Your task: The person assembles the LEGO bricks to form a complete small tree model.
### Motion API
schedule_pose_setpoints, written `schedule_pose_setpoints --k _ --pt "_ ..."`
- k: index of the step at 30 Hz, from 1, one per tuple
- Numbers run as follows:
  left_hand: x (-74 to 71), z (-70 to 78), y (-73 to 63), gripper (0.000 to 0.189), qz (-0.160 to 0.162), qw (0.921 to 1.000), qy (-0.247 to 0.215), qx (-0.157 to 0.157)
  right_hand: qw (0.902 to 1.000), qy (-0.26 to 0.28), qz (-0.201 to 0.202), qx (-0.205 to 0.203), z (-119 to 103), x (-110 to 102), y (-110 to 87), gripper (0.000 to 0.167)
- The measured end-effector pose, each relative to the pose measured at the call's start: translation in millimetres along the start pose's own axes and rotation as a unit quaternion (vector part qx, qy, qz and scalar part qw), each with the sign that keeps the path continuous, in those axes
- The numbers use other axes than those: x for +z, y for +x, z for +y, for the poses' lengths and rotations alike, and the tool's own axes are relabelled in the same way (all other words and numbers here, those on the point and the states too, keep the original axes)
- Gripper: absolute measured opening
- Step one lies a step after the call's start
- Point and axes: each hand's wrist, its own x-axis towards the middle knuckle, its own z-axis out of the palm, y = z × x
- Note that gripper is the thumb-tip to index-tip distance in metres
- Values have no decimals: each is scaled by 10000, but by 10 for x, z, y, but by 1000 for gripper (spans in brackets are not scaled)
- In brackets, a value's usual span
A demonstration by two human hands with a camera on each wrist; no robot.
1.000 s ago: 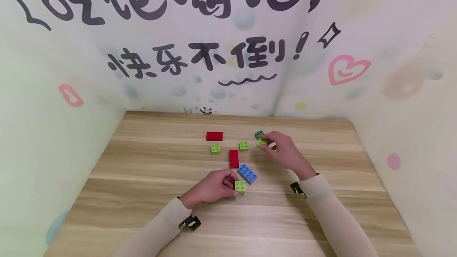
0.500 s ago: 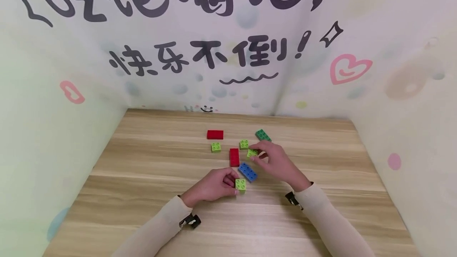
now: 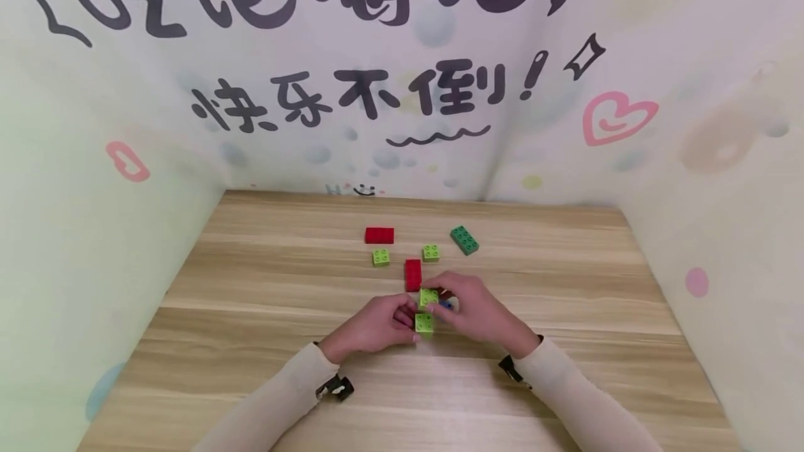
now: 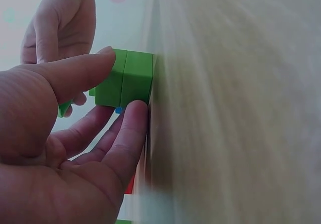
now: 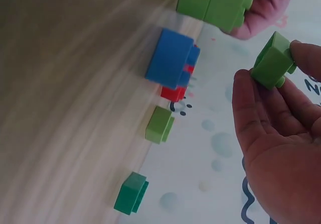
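My left hand [image 3: 372, 327] grips a stack of two light green building bricks [image 4: 124, 78] standing on the table, thumb on one side and fingers on the other. Between thumb and fingertips, my right hand [image 3: 480, 307] pinches another light green brick [image 5: 273, 61]. This brick is raised off the table close to the stack, apart from it, with its hollow underside partly showing in the right wrist view. A blue brick [image 5: 168, 58] lies beside the stack, mostly hidden by the right hand in the head view.
On the wooden table [image 3: 264, 264], a red brick [image 3: 412, 275] lies just beyond the hands. Farther back are two light green bricks, one left [image 3: 380, 257] and one right [image 3: 430, 252], another red brick [image 3: 380, 236] and a dark green brick [image 3: 465, 240]. Printed walls enclose the table.
My right hand has carried its light green brick from beside the dark green brick, leftward and nearer, to the stack. The left hand has stayed in place on the stack.
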Motion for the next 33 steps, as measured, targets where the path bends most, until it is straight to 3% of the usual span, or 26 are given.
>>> schedule_pose_setpoints --k 10,19,33 --pt "22 -2 -2 29 3 10000 -30 33 9994 -23 -351 43 -66 132 -89 35" --pt "21 19 0 32 28 10000 -82 -39 9990 -46 -431 77 -50 165 -112 35" --pt "7 12 -11 34 -28 10000 -2 -27 9961 -295 -822 150 -17 166 -10 24"
